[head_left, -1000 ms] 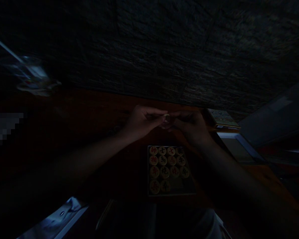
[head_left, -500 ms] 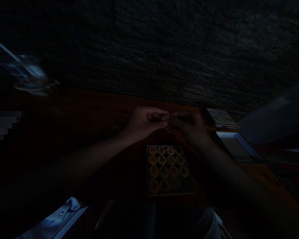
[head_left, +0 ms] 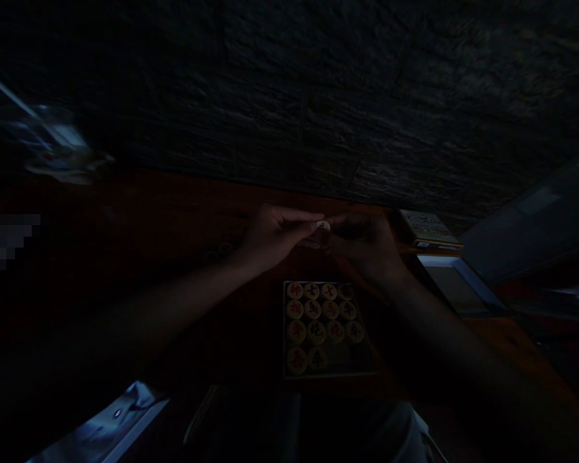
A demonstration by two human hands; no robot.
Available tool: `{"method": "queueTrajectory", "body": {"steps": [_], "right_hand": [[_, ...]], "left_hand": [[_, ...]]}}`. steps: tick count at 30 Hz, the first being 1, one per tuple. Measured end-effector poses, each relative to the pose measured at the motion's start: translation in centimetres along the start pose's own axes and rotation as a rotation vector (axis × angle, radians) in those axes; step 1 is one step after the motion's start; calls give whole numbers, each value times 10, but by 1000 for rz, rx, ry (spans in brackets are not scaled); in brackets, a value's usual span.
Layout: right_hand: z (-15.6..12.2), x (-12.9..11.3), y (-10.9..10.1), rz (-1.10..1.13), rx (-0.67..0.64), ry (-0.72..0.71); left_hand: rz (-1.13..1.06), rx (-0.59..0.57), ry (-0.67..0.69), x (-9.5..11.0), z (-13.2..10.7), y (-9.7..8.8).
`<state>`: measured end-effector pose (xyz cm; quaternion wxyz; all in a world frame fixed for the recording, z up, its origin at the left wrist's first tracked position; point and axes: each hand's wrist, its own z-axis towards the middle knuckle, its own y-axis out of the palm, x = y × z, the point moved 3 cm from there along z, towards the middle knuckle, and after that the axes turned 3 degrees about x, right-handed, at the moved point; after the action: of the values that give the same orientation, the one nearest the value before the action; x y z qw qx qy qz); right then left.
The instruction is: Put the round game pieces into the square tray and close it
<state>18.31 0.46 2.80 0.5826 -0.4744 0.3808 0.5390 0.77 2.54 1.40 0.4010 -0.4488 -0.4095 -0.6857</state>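
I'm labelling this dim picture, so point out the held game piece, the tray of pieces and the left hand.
Held game piece [head_left: 323, 226], head view: its marked face.
Tray of pieces [head_left: 348, 357], head view: bare floor, near right corner.
Left hand [head_left: 273, 238], head view: its middle.

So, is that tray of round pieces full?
No, the tray is partly filled: its nearest row has two pieces, with bare space to their right.

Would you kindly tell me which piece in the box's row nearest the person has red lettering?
The leftmost piece, in the corner; the other piece has black lettering.
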Motion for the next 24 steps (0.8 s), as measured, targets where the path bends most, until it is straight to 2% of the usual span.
{"method": "queueTrajectory", "body": {"steps": [12, 20, 24], "right_hand": [[-2, 0, 4, 62, 0, 15], [-2, -2, 5, 95, 4, 42], [0, -2, 4, 118, -9, 17]], "left_hand": [[141, -24, 118, 2, 1, -2], [203, -28, 117, 4, 0, 0], [82, -19, 44, 4, 1, 0]]}}
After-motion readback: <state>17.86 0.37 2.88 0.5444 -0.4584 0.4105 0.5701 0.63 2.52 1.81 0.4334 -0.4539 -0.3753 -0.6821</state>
